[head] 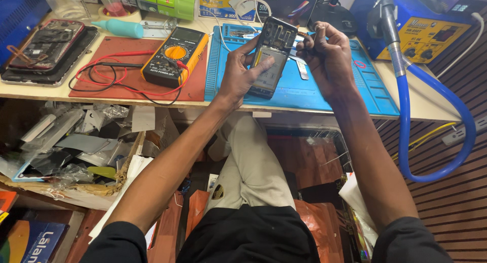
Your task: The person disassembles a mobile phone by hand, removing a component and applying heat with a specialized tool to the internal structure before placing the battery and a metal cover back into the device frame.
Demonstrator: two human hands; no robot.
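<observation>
Left hand is clamping the opened phone over the blue mat, right hand at 3 o'clock is pinching a small tool, looks mid-teardown, next move prob needs steady prying.

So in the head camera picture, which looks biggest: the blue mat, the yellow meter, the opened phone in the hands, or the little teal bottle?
1. Blue mat, clearly the largest.
2. Yellow meter and opened phone held by the left hand: they look alike, and the phone is raised nearer the camera, so I won't rank them.
3. Teal bottle, smallest.
</observation>
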